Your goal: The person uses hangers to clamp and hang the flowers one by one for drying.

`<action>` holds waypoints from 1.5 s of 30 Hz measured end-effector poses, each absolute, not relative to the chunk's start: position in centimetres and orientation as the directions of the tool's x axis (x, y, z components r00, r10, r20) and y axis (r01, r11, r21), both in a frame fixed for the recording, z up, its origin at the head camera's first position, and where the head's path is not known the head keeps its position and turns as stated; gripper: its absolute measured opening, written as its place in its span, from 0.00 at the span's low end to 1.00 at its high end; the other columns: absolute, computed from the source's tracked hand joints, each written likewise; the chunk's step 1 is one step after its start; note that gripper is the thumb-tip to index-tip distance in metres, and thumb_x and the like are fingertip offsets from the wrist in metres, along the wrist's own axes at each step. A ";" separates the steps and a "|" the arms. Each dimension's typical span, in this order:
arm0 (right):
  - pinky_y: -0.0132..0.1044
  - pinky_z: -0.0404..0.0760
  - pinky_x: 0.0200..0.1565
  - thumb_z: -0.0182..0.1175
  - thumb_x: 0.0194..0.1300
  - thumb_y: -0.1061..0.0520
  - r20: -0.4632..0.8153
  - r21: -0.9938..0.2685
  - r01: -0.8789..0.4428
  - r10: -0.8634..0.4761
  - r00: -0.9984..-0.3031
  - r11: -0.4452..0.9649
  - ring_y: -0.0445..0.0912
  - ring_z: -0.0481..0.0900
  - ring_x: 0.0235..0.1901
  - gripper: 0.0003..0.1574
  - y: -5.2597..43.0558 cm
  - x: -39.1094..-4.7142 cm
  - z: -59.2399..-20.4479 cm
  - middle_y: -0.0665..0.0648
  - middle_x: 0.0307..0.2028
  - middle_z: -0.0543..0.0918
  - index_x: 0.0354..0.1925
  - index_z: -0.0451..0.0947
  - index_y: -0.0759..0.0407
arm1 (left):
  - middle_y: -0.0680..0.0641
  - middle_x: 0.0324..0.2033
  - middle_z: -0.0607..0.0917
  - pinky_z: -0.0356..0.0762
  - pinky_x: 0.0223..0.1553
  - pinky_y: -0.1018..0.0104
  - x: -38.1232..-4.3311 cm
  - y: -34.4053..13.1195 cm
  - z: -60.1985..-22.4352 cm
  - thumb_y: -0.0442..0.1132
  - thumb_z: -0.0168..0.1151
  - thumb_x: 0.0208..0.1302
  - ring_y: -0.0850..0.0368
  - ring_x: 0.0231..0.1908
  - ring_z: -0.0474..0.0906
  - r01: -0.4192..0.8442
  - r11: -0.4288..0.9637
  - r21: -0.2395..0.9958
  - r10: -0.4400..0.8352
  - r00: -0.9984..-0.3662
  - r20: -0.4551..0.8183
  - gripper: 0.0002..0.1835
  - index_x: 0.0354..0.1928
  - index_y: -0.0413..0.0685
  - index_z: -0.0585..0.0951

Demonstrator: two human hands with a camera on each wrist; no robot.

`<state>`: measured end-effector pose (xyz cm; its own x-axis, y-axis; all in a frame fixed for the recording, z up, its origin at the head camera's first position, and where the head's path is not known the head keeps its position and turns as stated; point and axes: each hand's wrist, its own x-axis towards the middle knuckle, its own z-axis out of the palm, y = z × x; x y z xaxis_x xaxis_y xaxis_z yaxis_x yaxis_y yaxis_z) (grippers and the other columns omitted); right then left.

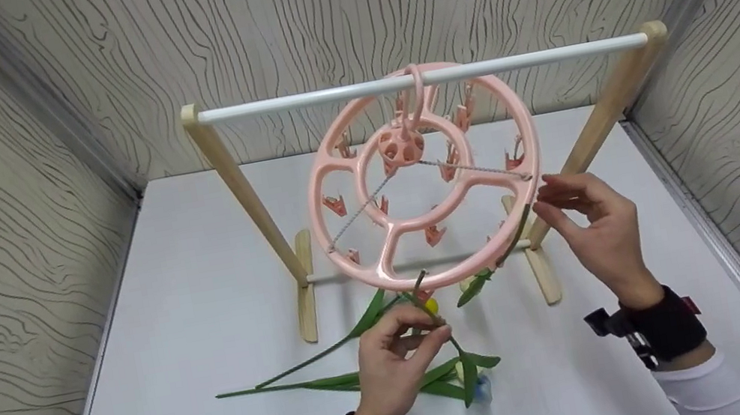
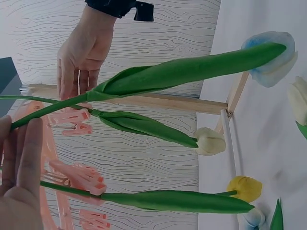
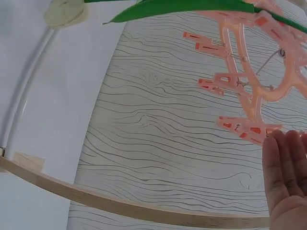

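Left hand (image 1: 397,370) pinches a blue tulip (image 2: 182,75) while uneven loading could tip the pink clip hanger (image 1: 418,222) beside the relaxed right hand (image 1: 603,235).

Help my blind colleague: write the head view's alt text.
A person's left hand pinches a blue tulip's green stem before a round pink plastic clip hanger on a wooden stand's white bar; the right hand is beside the hanger's rim. More stems lie below.

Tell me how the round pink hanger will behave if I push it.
The pink hanger will probably swing or tilt, since one hook hangs it from the white rail. Its rings hold an even curve, so they're likely stiff. The hook could slide along the rail, which looks smooth.
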<state>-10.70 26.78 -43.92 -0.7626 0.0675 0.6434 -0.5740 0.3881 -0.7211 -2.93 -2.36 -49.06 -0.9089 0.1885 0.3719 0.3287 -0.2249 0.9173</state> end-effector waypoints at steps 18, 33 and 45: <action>0.18 0.85 0.51 0.63 0.77 0.68 0.571 -0.779 -0.507 0.083 -0.817 0.369 0.29 0.86 0.47 0.15 27.9 -15.6 -42.9 0.30 0.46 0.88 0.56 0.82 0.79 | 0.25 0.41 0.84 0.94 0.44 0.66 -2.9 -2.2 -49.0 0.25 0.71 0.68 0.69 0.43 0.88 0.320 -0.233 0.918 0.202 -0.908 0.368 0.08 0.45 0.29 0.82; 0.19 0.85 0.44 0.63 0.75 0.72 0.554 -0.805 -0.514 0.066 -0.830 0.297 0.30 0.88 0.42 0.10 27.8 -16.8 -42.9 0.34 0.41 0.91 0.49 0.83 0.82 | 0.27 0.41 0.85 0.95 0.43 0.64 -2.9 -2.3 -49.2 0.25 0.70 0.69 0.69 0.44 0.88 0.373 -0.220 0.901 0.208 -0.885 0.417 0.06 0.45 0.31 0.83; 0.25 0.89 0.54 0.63 0.72 0.76 0.507 -0.860 -0.506 -0.009 -0.862 0.064 0.37 0.92 0.50 0.09 27.6 -17.2 -42.5 0.47 0.46 0.95 0.49 0.83 0.81 | 0.27 0.41 0.85 0.94 0.44 0.66 -2.9 -2.4 -49.1 0.25 0.70 0.69 0.70 0.44 0.88 0.344 -0.211 0.915 0.220 -0.895 0.388 0.07 0.45 0.30 0.83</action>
<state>-17.15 27.60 -42.55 -0.8621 -0.0087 0.5067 -0.5062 0.0641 -0.8600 -2.86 -2.39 -49.08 -0.8951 0.2202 0.3876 0.3443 -0.2107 0.9149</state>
